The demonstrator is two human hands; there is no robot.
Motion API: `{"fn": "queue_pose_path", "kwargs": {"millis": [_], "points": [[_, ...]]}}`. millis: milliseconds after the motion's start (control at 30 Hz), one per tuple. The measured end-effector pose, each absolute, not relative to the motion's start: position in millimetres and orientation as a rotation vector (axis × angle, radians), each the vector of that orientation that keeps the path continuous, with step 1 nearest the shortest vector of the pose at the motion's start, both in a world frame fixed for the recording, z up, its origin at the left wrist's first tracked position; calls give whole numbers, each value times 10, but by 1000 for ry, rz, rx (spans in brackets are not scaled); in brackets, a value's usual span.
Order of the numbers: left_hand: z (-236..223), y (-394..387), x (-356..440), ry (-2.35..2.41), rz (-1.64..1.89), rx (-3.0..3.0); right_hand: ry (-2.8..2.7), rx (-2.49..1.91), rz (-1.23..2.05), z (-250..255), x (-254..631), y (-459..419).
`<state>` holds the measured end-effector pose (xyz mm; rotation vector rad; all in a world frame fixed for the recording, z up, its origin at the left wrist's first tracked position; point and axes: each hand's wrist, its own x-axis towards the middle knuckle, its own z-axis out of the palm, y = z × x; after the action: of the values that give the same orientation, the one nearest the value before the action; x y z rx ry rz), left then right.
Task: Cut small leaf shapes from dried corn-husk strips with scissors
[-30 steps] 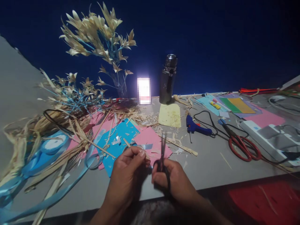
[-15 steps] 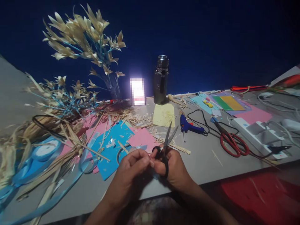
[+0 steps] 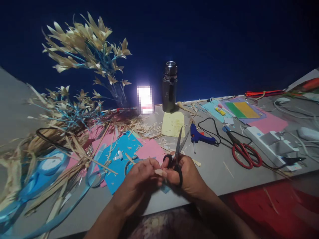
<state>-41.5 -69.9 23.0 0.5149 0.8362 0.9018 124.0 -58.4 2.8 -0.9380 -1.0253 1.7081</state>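
Note:
Over the front of the table, my left hand (image 3: 143, 174) has its fingers closed in a pinch on a small pale piece (image 3: 158, 172), possibly dried husk. My right hand (image 3: 189, 174) holds black-handled scissors (image 3: 178, 146), blades apart and pointing up and away. The thumb and fingertips of that hand also meet the pale piece, so both hands touch it. Most of the piece is hidden by fingers. A blue sheet (image 3: 116, 181) and a pink sheet (image 3: 151, 148) lie just beyond my hands, scattered with scraps.
A blue glue gun (image 3: 203, 136), red-handled scissors (image 3: 245, 155) and a power strip (image 3: 267, 147) lie to the right. A dark flask (image 3: 169, 89) stands at the back near a yellow sheet (image 3: 173, 124). Husk flowers (image 3: 84, 49), dried strips and blue ribbon (image 3: 51, 164) fill the left.
My left fingers have shifted slightly, and the pale piece now shows between the two hands. The scissors stay in my right hand, blades still apart. The view has tilted a little.

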Motion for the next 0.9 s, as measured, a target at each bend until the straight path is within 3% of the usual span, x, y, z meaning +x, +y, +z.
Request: {"fn": "queue_pose_path", "kwargs": {"millis": [333, 633, 900], "points": [[256, -561, -367, 659, 809, 513, -1023, -911, 1830, 241, 1207, -495], [198, -258, -341, 853, 804, 624, -1125, -1133, 1648, 77, 1257, -228], [340, 1078, -572, 1397, 827, 1248, -980, -1396, 1435, -227, 1322, 44]]}}
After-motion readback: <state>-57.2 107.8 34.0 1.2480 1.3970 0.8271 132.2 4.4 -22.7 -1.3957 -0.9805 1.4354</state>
